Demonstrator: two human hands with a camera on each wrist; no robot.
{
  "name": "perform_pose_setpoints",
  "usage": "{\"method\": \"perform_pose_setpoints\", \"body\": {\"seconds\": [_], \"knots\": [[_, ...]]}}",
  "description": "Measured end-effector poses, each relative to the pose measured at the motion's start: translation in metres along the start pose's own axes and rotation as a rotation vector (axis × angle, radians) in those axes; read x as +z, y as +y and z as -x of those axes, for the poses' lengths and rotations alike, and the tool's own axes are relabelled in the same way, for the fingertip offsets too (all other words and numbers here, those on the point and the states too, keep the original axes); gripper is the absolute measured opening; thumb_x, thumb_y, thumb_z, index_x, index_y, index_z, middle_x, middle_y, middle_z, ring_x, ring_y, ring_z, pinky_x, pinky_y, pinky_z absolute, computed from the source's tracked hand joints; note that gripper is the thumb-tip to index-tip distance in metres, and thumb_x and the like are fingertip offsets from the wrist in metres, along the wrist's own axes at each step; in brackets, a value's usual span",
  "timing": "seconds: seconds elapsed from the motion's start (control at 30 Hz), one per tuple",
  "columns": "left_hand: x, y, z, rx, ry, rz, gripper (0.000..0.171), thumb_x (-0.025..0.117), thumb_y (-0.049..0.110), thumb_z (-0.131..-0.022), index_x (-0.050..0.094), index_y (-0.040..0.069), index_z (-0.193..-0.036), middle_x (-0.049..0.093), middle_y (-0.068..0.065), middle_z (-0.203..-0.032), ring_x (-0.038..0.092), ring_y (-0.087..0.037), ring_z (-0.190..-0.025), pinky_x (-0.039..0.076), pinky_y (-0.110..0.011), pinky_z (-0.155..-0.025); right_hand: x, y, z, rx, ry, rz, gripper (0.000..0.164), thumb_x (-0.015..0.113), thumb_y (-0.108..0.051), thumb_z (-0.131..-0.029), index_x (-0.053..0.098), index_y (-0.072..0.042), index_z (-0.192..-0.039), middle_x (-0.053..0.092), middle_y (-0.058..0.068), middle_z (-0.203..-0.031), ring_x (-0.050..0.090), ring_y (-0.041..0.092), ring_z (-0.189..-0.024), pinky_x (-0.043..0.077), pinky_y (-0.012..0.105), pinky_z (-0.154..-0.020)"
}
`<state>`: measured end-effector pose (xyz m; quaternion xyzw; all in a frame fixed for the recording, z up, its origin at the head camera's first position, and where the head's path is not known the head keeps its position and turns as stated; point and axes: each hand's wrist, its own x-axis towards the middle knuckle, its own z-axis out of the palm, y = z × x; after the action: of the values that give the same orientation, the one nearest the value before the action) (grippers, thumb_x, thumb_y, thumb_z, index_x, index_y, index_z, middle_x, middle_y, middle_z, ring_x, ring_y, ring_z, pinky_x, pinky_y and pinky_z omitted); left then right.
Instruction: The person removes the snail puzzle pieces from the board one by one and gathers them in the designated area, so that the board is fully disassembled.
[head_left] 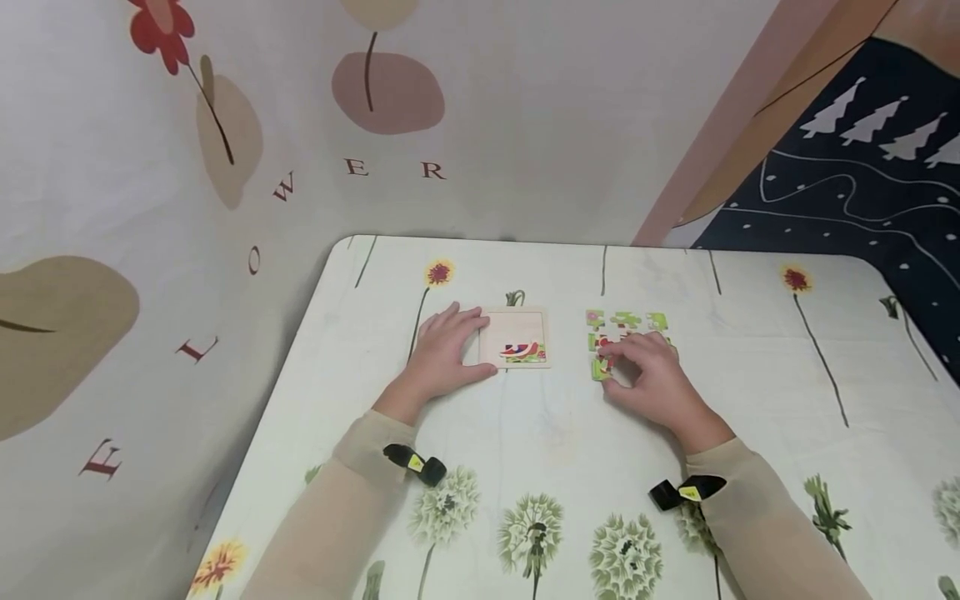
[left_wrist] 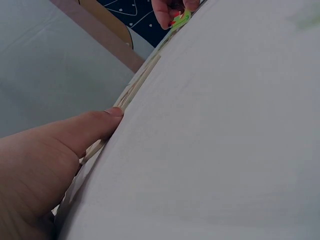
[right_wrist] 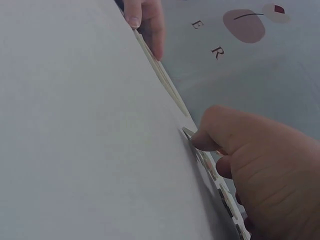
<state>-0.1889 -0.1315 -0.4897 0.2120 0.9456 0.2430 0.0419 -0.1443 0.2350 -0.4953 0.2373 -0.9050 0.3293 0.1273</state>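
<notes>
A square wooden puzzle tray (head_left: 512, 327) lies on the table, with a few red and green pieces (head_left: 525, 353) fitted along its lower right. My left hand (head_left: 442, 354) rests at the tray's left side, fingers extended near the top corner and thumb along the lower edge. In the left wrist view, that thumb (left_wrist: 100, 125) touches the tray's rim. To the right, my right hand (head_left: 656, 379) pinches a green and red puzzle piece (left_wrist: 181, 20), which looks tilted up from the table. Loose puzzle pieces (head_left: 626, 318) lie beyond and beneath this hand, which partly hides them.
A white tablecloth (head_left: 555, 433) printed with flowers and dandelions covers the table. Behind it hangs a pale cloth (head_left: 525, 125) with printed letters, and a dark cloth (head_left: 840, 192) with white trees is at the right. Both wrists wear black straps.
</notes>
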Motion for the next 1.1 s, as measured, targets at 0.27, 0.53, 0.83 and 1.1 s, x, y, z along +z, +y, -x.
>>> {"method": "perform_pose_setpoints", "body": {"seconds": [0.27,0.53,0.83,1.1], "knots": [[-0.001,0.0,-0.001,0.011,-0.003,0.005,0.083,0.083,0.05,-0.09,0.053,0.014,-0.158,0.04,-0.006,-0.17,0.016,-0.035,-0.162,0.011,-0.058,-0.128,0.002,0.001,0.003,0.025,-0.02,0.023,0.035,0.085,-0.006,-0.078,0.08,-0.013,-0.112,0.068,-0.001,-0.098,0.051,0.027,-0.097,0.032,0.052,-0.085],[-0.001,-0.003,-0.003,0.015,0.004,0.013,0.083,0.084,0.05,-0.09,0.053,0.014,-0.158,0.04,-0.005,-0.17,0.016,-0.034,-0.162,0.01,-0.057,-0.128,0.002,-0.002,0.001,0.032,-0.036,0.028,0.034,0.083,-0.009,-0.079,0.08,-0.012,-0.113,0.068,-0.001,-0.097,0.051,0.027,-0.098,0.031,0.054,-0.086],[0.001,-0.004,-0.003,0.016,-0.008,0.026,0.083,0.083,0.051,-0.09,0.052,0.014,-0.159,0.039,-0.005,-0.17,0.015,-0.034,-0.163,0.01,-0.057,-0.128,0.003,-0.006,0.0,0.013,-0.019,0.02,0.035,0.08,-0.007,-0.08,0.08,-0.011,-0.116,0.066,-0.001,-0.094,0.048,0.024,-0.096,0.029,0.052,-0.085],[0.0,-0.003,-0.003,0.005,-0.012,0.018,0.083,0.082,0.051,-0.09,0.052,0.015,-0.159,0.038,-0.005,-0.171,0.014,-0.033,-0.163,0.009,-0.056,-0.129,0.019,-0.025,-0.017,-0.047,-0.051,-0.004,0.028,0.084,-0.015,-0.089,0.08,-0.011,-0.116,0.07,0.003,-0.104,0.053,0.026,-0.101,0.032,0.053,-0.089]]}}
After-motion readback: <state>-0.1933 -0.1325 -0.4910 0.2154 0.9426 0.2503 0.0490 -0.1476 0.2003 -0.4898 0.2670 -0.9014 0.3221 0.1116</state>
